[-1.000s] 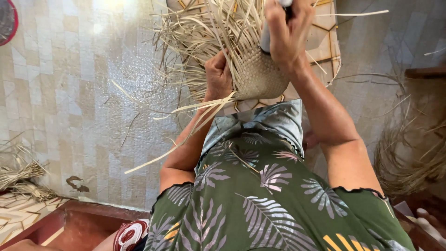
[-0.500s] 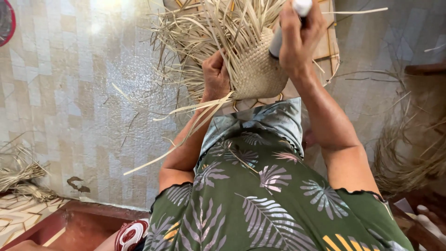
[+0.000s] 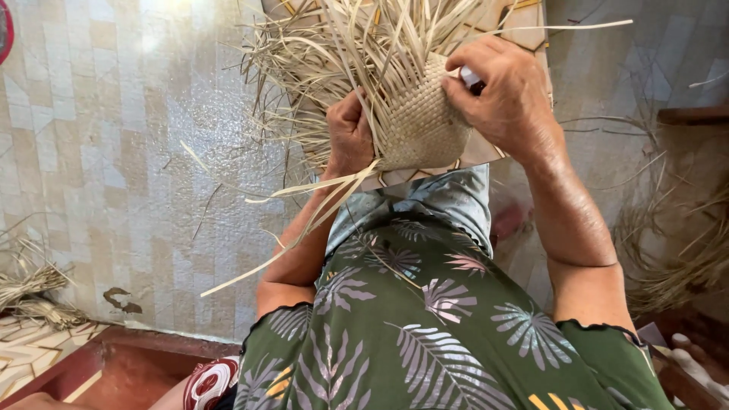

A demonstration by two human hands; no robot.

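Pale tiled floor in beige and grey squares fills the background of the head view, seen from above. One view only.

Head view, centre: a half-woven basket of flat tan palm strips is held up in front of the person, above the lap. Its finished part is a tight checked weave forming a rounded base; the unwoven loose strips fan out toward the top edge of the picture, and a few long ones trail down and to the left past the forearm.

Left hand: closed on the left side of the basket, fingers curled around the woven wall and some of the loose strips. Firm grasp, hand narrow.

Right hand: closed around a small white and dark tool, of which only an end shows between the fingers; its kind cannot be told. That end sits against the right rim of the weave. Hand touching the basket.

Below the hands: a grey-blue cloth over the lap, then a dark green garment with a pale leaf print filling the bottom of the picture.

Surroundings: a bundle of dry straw lies on the floor at the left edge; more tangled dry strips lie at the right edge. A reddish step runs along the bottom left corner.
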